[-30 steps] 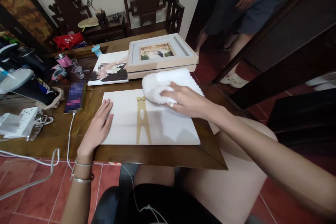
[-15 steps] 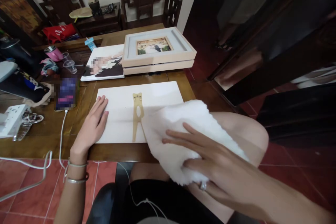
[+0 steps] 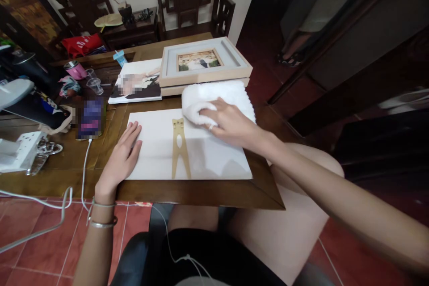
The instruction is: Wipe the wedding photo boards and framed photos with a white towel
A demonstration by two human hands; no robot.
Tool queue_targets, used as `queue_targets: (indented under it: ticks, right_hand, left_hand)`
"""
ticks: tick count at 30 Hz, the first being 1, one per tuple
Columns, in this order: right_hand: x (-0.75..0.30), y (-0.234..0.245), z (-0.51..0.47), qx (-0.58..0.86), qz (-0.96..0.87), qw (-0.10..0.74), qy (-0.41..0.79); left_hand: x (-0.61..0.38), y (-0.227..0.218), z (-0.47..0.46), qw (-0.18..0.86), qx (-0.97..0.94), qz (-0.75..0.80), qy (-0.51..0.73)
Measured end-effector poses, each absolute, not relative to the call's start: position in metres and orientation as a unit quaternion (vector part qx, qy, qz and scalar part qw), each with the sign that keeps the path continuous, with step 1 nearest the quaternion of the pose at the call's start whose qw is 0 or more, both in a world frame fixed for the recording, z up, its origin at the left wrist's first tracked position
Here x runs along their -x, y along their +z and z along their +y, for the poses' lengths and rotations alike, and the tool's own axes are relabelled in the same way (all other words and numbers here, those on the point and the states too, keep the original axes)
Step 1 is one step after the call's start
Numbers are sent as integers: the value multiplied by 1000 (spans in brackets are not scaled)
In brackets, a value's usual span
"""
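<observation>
A white board [image 3: 152,143], which looks like the back of a picture frame, lies flat on the wooden table [image 3: 214,194]. A gold-coloured easel stand [image 3: 180,154] with two legs lies along its middle. My left hand [image 3: 125,152] rests on the board's left edge, fingers stretched out and holding nothing. On the board's far right corner, my right hand [image 3: 228,120] grips a fluffy white cloth [image 3: 231,91] and presses it down. The cloth covers that corner and reaches toward the stacked frames behind. My right fingertips are partly hidden in its folds.
Behind the board are stacked framed pictures [image 3: 206,73] and a photo panel [image 3: 137,82]. To the left lie a phone [image 3: 90,118] on a white cable, a power strip [image 3: 25,152], a pink mug [image 3: 75,70] and plastic cups [image 3: 94,86]. A person's foot [image 3: 290,59] shows beyond.
My right hand has moved the cloth from the board's near right side, over my leg, up to its far right corner. My left hand stays on the left edge.
</observation>
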State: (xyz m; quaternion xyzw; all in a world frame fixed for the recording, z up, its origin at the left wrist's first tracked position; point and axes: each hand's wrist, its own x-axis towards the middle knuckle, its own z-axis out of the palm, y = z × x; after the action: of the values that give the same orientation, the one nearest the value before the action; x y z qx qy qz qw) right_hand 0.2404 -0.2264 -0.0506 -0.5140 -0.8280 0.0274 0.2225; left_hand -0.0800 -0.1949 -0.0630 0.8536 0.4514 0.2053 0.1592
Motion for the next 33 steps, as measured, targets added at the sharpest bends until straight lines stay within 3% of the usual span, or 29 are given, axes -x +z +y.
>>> queue_targets:
  ticks: [4, 10, 15, 24, 33]
  right_hand:
    - [-224, -58, -292, 477, -848, 228, 28]
    - [-216, -40, -385, 448, -847, 250, 138]
    - [-230, -25, -358, 447, -852, 217, 165]
    - [-245, -55, -228, 489, -836, 244, 45]
    - [-223, -45, -346, 450, -856, 231, 104]
  left_hand:
    - [79, -63, -196, 160, -852, 453, 207]
    - [78, -62, -196, 158, -854, 454, 199]
    - [79, -62, -195, 157, -855, 452, 198]
    - [80, -63, -194, 166, -854, 448, 207]
    - [82, -67, -192, 163, -855, 442, 217]
